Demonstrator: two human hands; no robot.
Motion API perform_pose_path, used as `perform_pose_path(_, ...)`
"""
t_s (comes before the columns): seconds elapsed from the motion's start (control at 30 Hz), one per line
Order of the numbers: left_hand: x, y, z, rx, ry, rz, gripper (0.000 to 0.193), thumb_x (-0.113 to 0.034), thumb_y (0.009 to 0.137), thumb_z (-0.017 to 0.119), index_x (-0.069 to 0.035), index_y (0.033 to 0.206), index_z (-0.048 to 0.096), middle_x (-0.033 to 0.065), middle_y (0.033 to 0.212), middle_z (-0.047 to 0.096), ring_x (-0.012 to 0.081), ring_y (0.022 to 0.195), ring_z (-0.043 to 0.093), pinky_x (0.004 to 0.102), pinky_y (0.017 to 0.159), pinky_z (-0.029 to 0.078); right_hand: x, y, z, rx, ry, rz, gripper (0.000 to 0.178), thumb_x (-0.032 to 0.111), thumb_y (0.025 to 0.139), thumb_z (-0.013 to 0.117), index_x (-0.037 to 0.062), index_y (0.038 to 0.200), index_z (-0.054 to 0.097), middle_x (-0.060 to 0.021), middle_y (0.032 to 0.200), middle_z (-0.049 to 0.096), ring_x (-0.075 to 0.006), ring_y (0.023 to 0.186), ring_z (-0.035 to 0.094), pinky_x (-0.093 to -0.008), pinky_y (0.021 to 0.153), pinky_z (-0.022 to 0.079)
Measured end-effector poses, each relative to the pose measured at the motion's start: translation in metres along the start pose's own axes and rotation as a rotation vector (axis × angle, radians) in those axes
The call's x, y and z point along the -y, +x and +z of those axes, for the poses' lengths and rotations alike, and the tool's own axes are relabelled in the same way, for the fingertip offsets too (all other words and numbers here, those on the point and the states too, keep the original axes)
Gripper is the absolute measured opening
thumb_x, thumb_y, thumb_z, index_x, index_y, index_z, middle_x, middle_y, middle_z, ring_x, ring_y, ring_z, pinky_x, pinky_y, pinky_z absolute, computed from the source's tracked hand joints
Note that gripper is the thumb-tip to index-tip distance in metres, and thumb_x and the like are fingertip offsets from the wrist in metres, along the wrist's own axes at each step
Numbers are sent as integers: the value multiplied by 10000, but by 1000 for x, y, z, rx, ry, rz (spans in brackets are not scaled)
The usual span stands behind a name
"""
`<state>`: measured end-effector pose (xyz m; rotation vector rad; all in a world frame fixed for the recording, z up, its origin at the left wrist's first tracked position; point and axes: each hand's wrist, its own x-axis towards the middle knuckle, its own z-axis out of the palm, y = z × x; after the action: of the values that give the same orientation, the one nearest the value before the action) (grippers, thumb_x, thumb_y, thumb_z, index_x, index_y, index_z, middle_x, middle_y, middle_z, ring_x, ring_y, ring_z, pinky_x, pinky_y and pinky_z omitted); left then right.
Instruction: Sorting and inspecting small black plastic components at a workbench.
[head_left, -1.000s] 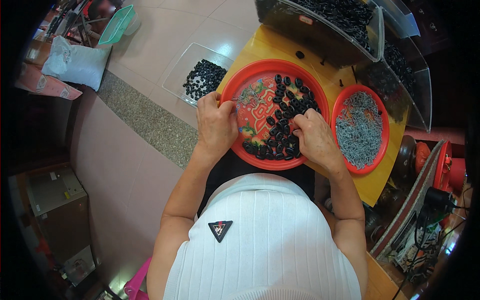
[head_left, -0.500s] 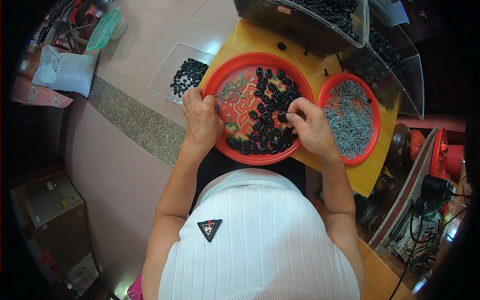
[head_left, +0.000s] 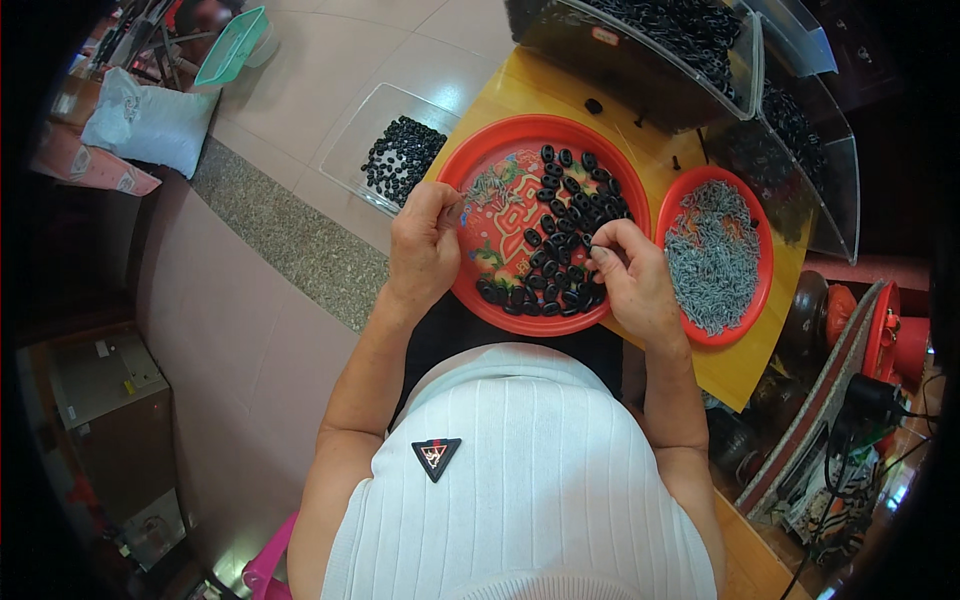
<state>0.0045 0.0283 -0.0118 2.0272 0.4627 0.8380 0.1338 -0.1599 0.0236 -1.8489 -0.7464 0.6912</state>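
A round red patterned tray (head_left: 505,268) lies before me with many black oval two-holed pieces (head_left: 532,237) on its right and near parts. Some small grey screws (head_left: 492,187) lie at its far left. My left hand (head_left: 425,245) is at the tray's left rim, thumb and fingers drawn together; what they hold, if anything, cannot be made out. Over the right side of the tray, my right hand (head_left: 637,280) pinches a black oval piece between thumb and forefinger, mostly hidden by the fingertips. A smaller red tray (head_left: 764,262) full of grey screws (head_left: 712,265) stands right of that hand.
Both trays rest on a yellow board (head_left: 735,375). Large clear bins (head_left: 660,85) of black parts stand at the far right. A clear shallow box (head_left: 350,150) with more black pieces is beyond my left hand. A white sack (head_left: 165,125) sits at far left.
The whole view has shifted, so the trays appear farther right. My left fingers have curled closer together at the rim. My right hand, still pinching, has come slightly nearer me over the pieces.
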Motion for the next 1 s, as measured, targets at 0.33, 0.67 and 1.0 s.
perform_pose_path(0.33,-1,8,-3,82,230,249,254,166,667,501,12,858,564,131,835,558,238,710,585,298,604,480,6,-4,25,106,184,93,87,3,834,478,-2,909,521,-15,730,518,-65,634,518,-188,545,439)
perform_pose_path(0.67,3,10,1,61,199,226,209,169,656,503,22,801,533,115,801,525,222,674,549,271,586,462,-6,2,27,172,732,191,69,31,834,504,-11,887,521,-35,740,541,-88,639,550,-194,545,473)
perform_pose_path(1.0,-21,-10,-1,65,-617,-379,32,30,778,553,5,781,533,53,728,571,110,627,549,207,556,437,-6,1,30,231,1042,262,117,-1,833,490,-27,942,523,-93,780,564,-134,668,586,-206,565,507)
